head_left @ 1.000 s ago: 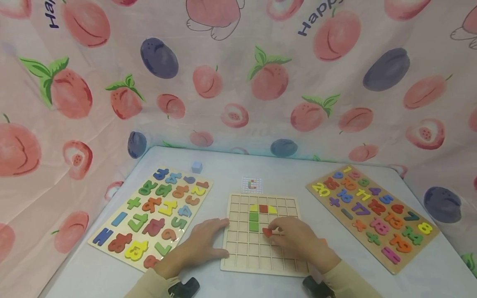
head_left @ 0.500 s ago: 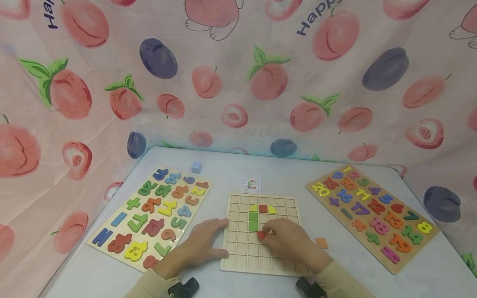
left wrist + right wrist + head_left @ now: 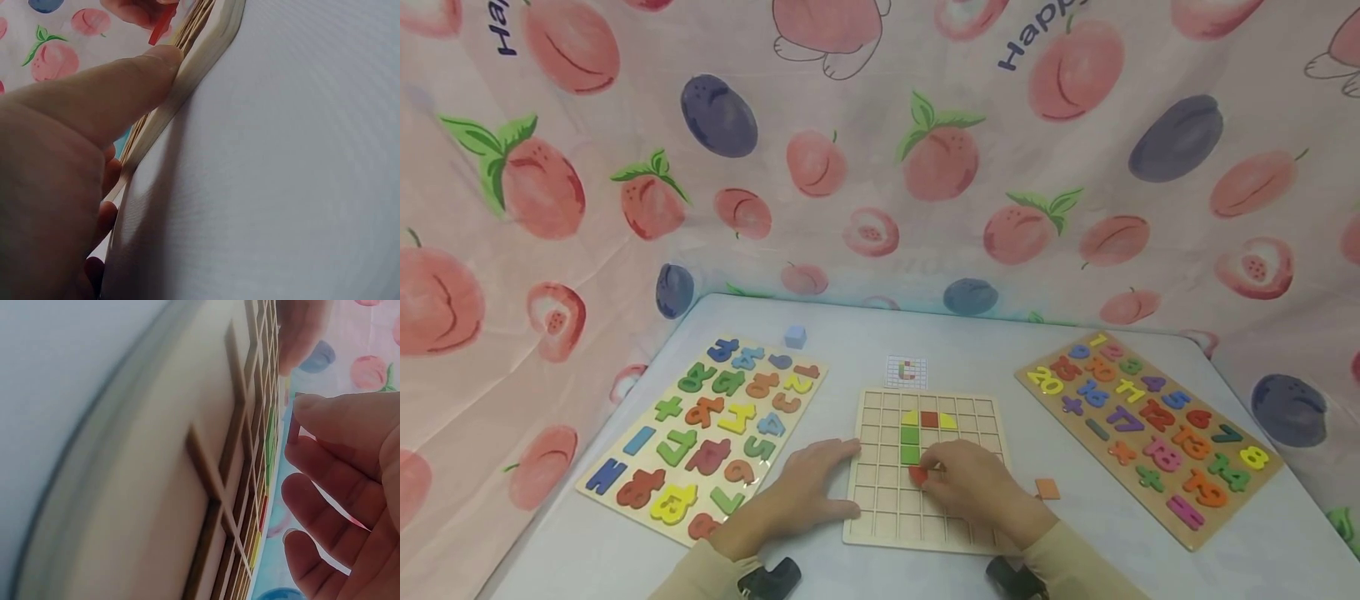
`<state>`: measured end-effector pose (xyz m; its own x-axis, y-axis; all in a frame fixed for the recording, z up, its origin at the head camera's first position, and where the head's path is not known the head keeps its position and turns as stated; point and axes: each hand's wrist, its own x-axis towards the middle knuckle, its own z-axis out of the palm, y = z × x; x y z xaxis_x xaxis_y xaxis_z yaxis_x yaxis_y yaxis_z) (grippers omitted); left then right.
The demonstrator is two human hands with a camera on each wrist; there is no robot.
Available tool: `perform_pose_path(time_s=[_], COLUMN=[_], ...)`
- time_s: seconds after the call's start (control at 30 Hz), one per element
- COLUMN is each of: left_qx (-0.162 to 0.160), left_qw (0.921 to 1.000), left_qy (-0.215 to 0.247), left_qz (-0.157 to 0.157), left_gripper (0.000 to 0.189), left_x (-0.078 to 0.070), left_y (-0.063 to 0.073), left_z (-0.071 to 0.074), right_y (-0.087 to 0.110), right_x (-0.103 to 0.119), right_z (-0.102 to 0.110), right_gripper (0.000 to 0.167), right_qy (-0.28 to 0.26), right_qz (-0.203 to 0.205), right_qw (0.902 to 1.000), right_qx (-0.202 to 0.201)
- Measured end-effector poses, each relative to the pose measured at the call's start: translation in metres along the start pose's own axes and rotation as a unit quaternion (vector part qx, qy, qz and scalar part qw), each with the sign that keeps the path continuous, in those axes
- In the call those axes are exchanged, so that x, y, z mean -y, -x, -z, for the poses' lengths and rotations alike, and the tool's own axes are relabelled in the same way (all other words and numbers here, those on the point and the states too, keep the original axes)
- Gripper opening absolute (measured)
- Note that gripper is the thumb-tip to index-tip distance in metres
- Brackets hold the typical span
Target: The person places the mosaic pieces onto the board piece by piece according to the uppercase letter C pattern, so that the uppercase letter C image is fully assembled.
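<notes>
A pale wooden grid board [image 3: 880,525] lies mid-table. My right hand [image 3: 976,483] pinches a small red tile [image 3: 917,476] between thumb and index finger, just below the lower of two green tiles [image 3: 910,455]. In the right wrist view, the pinched tile [image 3: 293,427] stands on edge, apart from the grid; its other fingers are loosely bent. Along the board's top run a red square tile [image 3: 929,420] and two yellow curved tiles [image 3: 948,422]. My left hand [image 3: 805,492] rests at the board's left edge, thumb [image 3: 159,59] touching its side, fingers extended.
A number puzzle board [image 3: 643,454] stands left, another [image 3: 1150,433] right. Behind the grid lies a small pattern card [image 3: 907,372]. A pale blue cube [image 3: 795,337] sits at the back left. One orange square tile [image 3: 1047,489] lies right of the grid.
My right hand has moved left across the grid with the red tile, bringing it under the green tiles. The orange tile has come fully into view. My left hand stays put.
</notes>
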<state>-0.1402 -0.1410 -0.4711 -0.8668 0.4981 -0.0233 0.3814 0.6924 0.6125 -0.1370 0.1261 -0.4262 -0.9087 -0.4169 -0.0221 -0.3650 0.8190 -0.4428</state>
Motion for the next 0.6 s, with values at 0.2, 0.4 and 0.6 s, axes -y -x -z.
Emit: perform_pose_path(time_s=[0.2,0.4,0.6], left_qx=[0.005,0.005,0.006], left_qw=[1.0000,1.0000,0.9999], left_qy=[0.002,0.003,0.004], left_qz=[0.006,0.006,0.009], left_gripper=[0.079,0.079,0.080], left_x=[-0.0001,-0.0012,-0.0018], left_y=[-0.0001,0.0009,0.0009], left_z=[0.0005,0.0009,0.0015], right_y=[-0.0021,-0.0033,-0.0046], right_x=[0.0007,-0.0010,-0.0013], right_z=[-0.0022,-0.0048,-0.0061], right_gripper=[0.016,0.016,0.015], right_qy=[0.001,0.025,0.037], right_qz=[-0.004,0.006,0.011], right_qw=[0.9999,0.9996,0.9992], right_qx=[0.014,0.008,0.001])
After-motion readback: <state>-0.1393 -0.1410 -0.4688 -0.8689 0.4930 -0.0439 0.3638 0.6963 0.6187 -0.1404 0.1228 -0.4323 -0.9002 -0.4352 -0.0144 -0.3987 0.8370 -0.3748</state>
